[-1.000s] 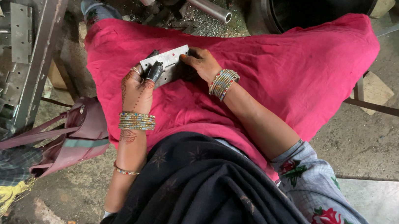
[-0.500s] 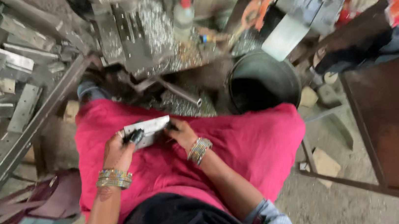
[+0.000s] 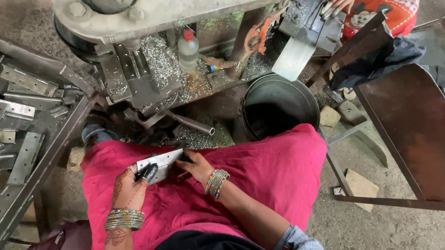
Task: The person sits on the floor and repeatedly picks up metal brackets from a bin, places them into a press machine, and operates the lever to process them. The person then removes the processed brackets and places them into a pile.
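From the head view, the flat metal plate (image 3: 160, 163) lies on the pink-clad lap (image 3: 262, 168), just below the dark bucket (image 3: 279, 106). The left hand (image 3: 131, 184) has its fingers curled round the plate's near end; the right hand (image 3: 194, 166) presses on its other end with loosely spread fingers.

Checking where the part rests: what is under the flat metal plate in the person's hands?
The metal plate lies on pink cloth over the lap, left hand and right hand on it. Its underside is hidden.
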